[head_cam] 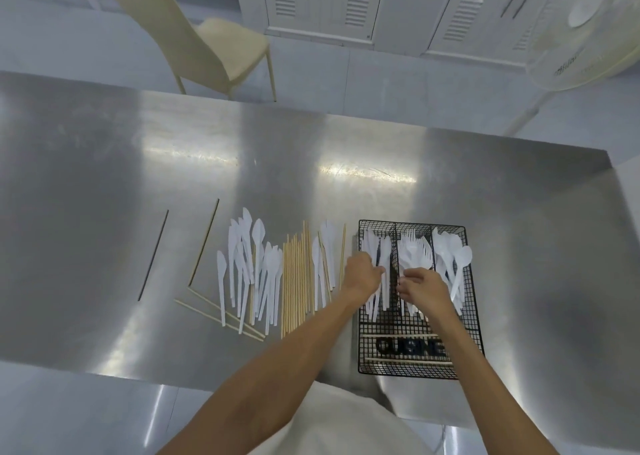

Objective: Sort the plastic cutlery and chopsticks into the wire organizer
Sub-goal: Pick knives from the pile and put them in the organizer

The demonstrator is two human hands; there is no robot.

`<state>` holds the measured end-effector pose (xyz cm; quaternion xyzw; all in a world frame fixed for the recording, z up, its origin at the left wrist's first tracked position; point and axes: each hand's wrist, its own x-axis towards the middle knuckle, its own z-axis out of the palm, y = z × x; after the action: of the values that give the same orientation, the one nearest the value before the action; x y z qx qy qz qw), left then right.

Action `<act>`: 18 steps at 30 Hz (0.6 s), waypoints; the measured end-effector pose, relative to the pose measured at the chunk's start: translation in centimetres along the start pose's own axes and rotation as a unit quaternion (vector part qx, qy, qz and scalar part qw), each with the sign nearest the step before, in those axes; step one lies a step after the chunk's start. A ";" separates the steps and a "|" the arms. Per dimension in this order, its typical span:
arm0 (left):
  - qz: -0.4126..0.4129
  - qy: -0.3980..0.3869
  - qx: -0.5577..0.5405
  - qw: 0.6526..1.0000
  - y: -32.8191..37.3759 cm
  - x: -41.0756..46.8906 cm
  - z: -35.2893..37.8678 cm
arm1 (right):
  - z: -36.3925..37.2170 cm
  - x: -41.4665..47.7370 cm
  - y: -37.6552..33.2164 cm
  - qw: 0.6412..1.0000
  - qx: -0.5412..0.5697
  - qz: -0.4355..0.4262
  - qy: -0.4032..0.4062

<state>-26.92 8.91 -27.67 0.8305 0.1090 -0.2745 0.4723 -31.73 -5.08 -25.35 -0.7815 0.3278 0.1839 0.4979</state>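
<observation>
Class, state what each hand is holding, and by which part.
The left hand grips knives about mid-length. The right hand curls its fingers among the forks, at their handles; whether it holds any cannot be told.

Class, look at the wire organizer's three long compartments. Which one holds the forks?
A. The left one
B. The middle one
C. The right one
B: the tined forks lie in the middle compartment of the wire organizer, with knives in the compartment to the left and spoons in the one to the right.
</observation>
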 end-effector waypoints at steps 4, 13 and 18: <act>0.008 -0.006 0.037 0.999 0.3 -0.4 -0.4 | 0.3 -0.4 0.4 1.000 0.021 0.000 -0.001; 0.020 -0.002 -0.029 0.999 -3.3 -2.7 -5.2 | 4.4 -1.9 -1.3 0.999 0.024 -0.030 -0.035; -0.004 0.053 -0.056 0.997 -8.0 -4.5 -9.4 | 9.1 -3.0 -2.6 0.996 -0.012 -0.043 -0.071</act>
<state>-30.82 21.40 -27.17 0.8158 0.1522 -0.2250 0.5105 -31.71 4.78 -25.77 -0.7857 0.2556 0.2216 0.5179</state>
